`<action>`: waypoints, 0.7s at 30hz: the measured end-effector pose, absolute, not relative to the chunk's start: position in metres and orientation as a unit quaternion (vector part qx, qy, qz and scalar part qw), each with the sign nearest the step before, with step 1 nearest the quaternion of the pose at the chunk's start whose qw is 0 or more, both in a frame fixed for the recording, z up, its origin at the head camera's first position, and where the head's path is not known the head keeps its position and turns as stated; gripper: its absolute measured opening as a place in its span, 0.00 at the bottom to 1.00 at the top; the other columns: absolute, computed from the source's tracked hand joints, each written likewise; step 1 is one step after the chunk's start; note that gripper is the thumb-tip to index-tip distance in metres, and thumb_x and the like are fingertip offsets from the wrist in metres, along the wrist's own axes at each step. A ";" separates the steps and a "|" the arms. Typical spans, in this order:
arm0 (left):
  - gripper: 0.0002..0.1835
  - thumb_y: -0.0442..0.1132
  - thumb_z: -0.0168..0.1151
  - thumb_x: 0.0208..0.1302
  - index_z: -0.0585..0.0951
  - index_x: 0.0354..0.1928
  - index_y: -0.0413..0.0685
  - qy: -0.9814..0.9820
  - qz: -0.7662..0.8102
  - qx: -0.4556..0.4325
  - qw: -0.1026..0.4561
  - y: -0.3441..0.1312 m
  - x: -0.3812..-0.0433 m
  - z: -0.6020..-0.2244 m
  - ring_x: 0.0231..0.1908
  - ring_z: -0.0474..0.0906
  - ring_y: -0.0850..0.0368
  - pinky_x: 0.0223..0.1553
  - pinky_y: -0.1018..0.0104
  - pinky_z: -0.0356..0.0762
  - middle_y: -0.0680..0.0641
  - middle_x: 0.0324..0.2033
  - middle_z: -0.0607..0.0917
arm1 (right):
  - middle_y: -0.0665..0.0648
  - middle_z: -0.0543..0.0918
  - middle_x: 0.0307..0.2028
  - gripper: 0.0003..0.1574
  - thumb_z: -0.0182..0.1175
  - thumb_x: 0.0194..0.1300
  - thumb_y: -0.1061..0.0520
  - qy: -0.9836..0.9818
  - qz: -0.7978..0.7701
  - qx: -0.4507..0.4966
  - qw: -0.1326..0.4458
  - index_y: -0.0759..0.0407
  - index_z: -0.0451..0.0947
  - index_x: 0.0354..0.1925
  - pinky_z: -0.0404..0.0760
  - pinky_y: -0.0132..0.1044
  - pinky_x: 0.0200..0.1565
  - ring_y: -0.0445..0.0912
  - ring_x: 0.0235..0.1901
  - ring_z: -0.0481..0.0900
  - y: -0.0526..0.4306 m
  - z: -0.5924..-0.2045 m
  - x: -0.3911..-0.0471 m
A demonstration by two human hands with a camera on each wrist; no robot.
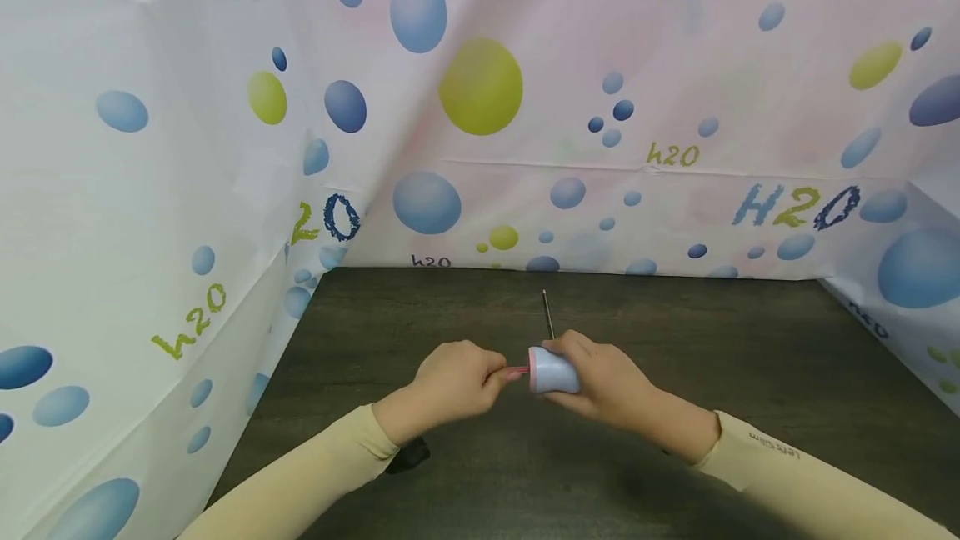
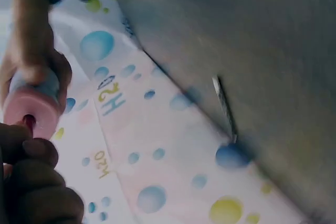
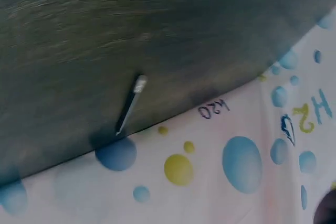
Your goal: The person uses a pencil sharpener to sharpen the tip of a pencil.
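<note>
Tabletop [image 1: 420,315]: wood-look, faintly grained, mostly matt. Backdrop [image 1: 570,40] behind tabletop: smooth, creased (paper or vinyl, can't tell). Cylinder [image 1: 553,371] above tabletop: smooth, plastic-looking.

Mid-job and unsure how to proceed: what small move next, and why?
I'd probably twist the red stick with the left hand: its fingers pinch it, its end sits inside the blue-and-pink cylinder, and the right hand grips that cylinder.

pale-blue cylinder [image 1: 555,372] | pink-faced | held on its side | thin reddish stick [image 1: 518,369] | end inside cylinder
</note>
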State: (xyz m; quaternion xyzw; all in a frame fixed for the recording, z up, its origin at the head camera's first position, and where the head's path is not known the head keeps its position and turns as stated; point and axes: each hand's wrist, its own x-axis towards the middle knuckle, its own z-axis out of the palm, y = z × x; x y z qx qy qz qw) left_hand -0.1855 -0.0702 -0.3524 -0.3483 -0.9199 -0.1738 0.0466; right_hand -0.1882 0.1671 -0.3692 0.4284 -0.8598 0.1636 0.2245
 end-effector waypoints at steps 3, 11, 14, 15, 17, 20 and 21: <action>0.24 0.52 0.62 0.67 0.67 0.15 0.55 -0.901 -0.062 -0.377 0.206 -0.069 -0.182 -0.354 0.12 0.47 0.68 0.16 0.75 0.39 0.59 0.09 0.60 | 0.58 0.84 0.36 0.32 0.78 0.49 0.52 -0.889 0.247 0.367 0.121 0.63 0.73 0.47 0.77 0.28 0.27 0.39 0.26 0.79 0.166 -0.361 -0.182; 0.21 0.44 0.50 0.73 0.68 0.17 0.53 -0.765 0.008 -0.441 0.469 -0.072 -0.192 -0.368 0.09 0.54 0.67 0.12 0.74 0.48 0.58 0.08 0.65 | 0.52 0.77 0.24 0.25 0.65 0.62 0.46 -0.798 0.496 0.198 -0.280 0.65 0.72 0.45 0.66 0.29 0.18 0.37 0.15 0.65 0.168 -0.333 -0.188; 0.26 0.45 0.34 0.79 0.69 0.18 0.53 -0.728 0.032 -0.460 0.507 -0.075 -0.196 -0.365 0.09 0.58 0.67 0.12 0.73 0.56 0.58 0.09 0.66 | 0.48 0.78 0.22 0.23 0.53 0.72 0.42 -0.685 0.565 0.155 -0.433 0.61 0.72 0.44 0.63 0.26 0.16 0.33 0.11 0.61 0.172 -0.332 -0.195; 0.27 0.45 0.34 0.79 0.70 0.18 0.53 -0.728 0.038 -0.462 0.504 -0.076 -0.197 -0.363 0.10 0.58 0.67 0.12 0.73 0.57 0.58 0.09 0.67 | 0.47 0.80 0.23 0.25 0.47 0.75 0.39 -0.656 0.576 0.153 -0.463 0.60 0.71 0.45 0.65 0.25 0.17 0.32 0.11 0.63 0.173 -0.334 -0.197; 0.24 0.46 0.40 0.78 0.70 0.19 0.53 -0.745 0.038 -0.463 0.479 -0.079 -0.198 -0.359 0.10 0.57 0.67 0.12 0.73 0.56 0.58 0.09 0.67 | 0.47 0.84 0.28 0.35 0.37 0.76 0.31 -0.631 0.589 0.161 -0.479 0.60 0.69 0.48 0.71 0.25 0.20 0.32 0.14 0.70 0.174 -0.336 -0.201; 0.22 0.48 0.52 0.74 0.69 0.18 0.54 -0.834 -0.021 -0.433 0.342 -0.083 -0.197 -0.354 0.11 0.55 0.67 0.13 0.73 0.51 0.59 0.09 0.65 | 0.53 0.84 0.42 0.47 0.28 0.74 0.26 -0.664 0.599 0.193 -0.403 0.63 0.58 0.66 0.80 0.29 0.28 0.35 0.24 0.80 0.173 -0.338 -0.203; 0.22 0.48 0.54 0.72 0.69 0.17 0.54 -0.867 -0.064 -0.416 0.269 -0.083 -0.197 -0.352 0.11 0.54 0.68 0.14 0.72 0.50 0.59 0.09 0.64 | 0.58 0.82 0.49 0.48 0.30 0.75 0.28 -0.695 0.588 0.225 -0.349 0.65 0.53 0.70 0.82 0.30 0.32 0.38 0.30 0.83 0.173 -0.340 -0.204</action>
